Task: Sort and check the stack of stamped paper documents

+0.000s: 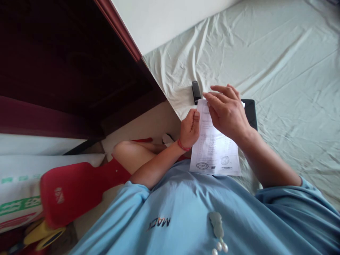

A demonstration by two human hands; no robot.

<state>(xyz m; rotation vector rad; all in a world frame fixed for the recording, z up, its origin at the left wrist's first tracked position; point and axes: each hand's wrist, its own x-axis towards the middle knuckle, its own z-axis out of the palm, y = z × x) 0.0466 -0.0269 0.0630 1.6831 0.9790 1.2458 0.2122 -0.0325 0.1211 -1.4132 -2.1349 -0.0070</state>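
A printed sheet of paper [209, 152] with round stamps near its lower edge lies tilted in front of my body. My left hand [190, 129] is closed on the paper's left edge, thumb on top. Over the upper part of the sheet is my right hand [228, 109], its fingers stretched out and spread. I cannot tell whether its fingertips touch the paper. Just past the top left corner of the sheet, a small black stapler [196, 92] rests on the bed. A flat black object [250, 114] shows partly to the right, behind my right hand.
A bed with a pale wrinkled sheet [287, 78] extends ahead and right. Dark red wooden furniture [66, 71] stands at left. Below it are a red plastic chair back [71, 191], a white printed sack [18, 191] and a yellow-handled item [44, 235].
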